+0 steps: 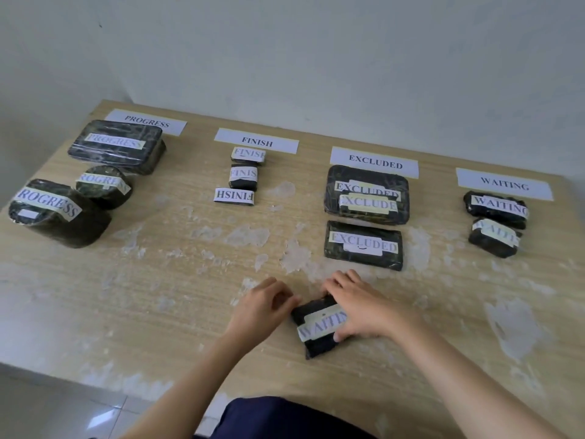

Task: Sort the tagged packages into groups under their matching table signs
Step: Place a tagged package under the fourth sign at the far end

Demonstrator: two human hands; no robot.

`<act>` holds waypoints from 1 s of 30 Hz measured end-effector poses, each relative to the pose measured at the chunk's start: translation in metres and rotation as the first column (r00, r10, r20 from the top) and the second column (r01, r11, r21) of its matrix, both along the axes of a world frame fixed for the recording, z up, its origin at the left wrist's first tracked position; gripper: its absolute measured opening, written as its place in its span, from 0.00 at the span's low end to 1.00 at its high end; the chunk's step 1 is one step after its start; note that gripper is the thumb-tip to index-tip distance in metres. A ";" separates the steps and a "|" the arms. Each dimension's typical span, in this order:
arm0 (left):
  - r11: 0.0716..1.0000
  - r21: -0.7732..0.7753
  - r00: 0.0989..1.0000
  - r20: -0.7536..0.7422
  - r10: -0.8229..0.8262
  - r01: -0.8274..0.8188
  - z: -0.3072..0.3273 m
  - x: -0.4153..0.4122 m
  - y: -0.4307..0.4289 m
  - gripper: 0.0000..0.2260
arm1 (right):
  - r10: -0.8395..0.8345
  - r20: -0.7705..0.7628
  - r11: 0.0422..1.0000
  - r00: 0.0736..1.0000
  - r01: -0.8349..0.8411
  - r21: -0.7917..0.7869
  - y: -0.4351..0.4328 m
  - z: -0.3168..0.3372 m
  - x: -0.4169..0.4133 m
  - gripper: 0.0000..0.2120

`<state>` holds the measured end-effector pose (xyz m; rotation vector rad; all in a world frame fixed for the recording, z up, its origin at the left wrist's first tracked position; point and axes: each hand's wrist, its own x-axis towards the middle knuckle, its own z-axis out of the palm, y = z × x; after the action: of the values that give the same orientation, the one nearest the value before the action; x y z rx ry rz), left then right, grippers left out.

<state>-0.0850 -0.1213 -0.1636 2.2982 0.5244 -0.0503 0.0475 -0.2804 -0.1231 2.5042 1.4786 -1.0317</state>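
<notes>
A black wrapped package tagged WAITING [318, 327] lies near the table's front middle. My right hand [361, 307] covers its right half, fingers over the far edge and thumb at the near edge. My left hand [267, 304] touches its left edge with curled fingers. Four paper signs line the back: PROGRESS [146, 121], FINISH [257, 141], EXCLUDED [375, 162], WAITING [504, 184]. Three PROGRESS packages [117, 146] sit at the left, three small FINISH packages [243, 176] under their sign, three EXCLUDED packages [364, 245] with two stacked, two WAITING packages [495, 210] at the right.
The wooden table [177, 280] has worn, pale patches and stands against a white wall. Its left front edge drops to a tiled floor [63, 410]. My dark clothing [285, 419] shows at the bottom middle.
</notes>
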 end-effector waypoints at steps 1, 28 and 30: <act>1.000 -0.028 1.000 -0.028 -0.014 0.013 0.003 0.002 -0.001 0.14 | -0.067 -0.031 0.997 0.997 0.068 0.044 -0.001 0.001 0.000 0.33; 0.767 0.454 0.890 -0.266 -0.369 0.454 0.013 0.112 -0.094 0.30 | -0.544 -0.729 -0.763 -0.415 0.606 0.225 -0.165 -0.035 0.076 0.17; 0.766 0.450 0.886 -0.293 -0.358 0.459 0.009 0.116 -0.094 0.31 | -0.553 -0.711 -0.772 -0.436 0.589 0.240 -0.179 -0.040 0.089 0.16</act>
<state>0.0305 -0.2151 -0.1544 2.9196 0.1096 -0.3962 0.1362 -0.4590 -0.1626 3.8838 -2.2045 0.2424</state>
